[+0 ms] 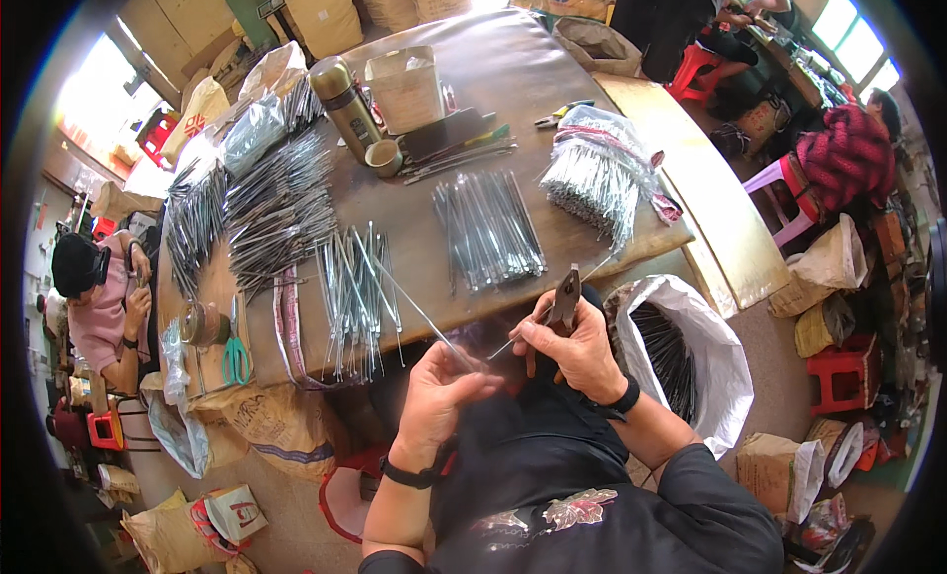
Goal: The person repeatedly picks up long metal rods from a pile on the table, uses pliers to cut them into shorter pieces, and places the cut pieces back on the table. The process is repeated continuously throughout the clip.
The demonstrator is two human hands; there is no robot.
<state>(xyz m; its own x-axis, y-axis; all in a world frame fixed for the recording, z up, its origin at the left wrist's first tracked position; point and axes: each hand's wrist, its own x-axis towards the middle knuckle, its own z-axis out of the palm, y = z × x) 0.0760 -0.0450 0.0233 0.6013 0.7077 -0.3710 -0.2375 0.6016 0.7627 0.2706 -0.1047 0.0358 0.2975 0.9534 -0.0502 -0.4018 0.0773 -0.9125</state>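
My left hand (pixel 442 389) is closed on a thin metal rod (pixel 414 305) that slants up and left over the table edge. Closed around a pair of pliers (pixel 566 300), jaws up, is my right hand (pixel 584 349). A second thin rod (pixel 503 348) passes by my right fingertips, its lower end close to my left fingers; whether they touch is unclear. Beyond my hands lie loose rods (pixel 358 293) at the left and a neat row of rods (pixel 490 229) in the middle. A plastic-wrapped rod bundle (pixel 597 175) sits at the right.
A white sack (pixel 725 362) holding dark rods stands right of my knees. Large rod piles (pixel 281 209) cover the table's left. A thermos (pixel 345 106), a cup (pixel 384 159), a bin (pixel 406 89), and teal scissors (pixel 235 357) are about. Other people (pixel 99 303) sit nearby.
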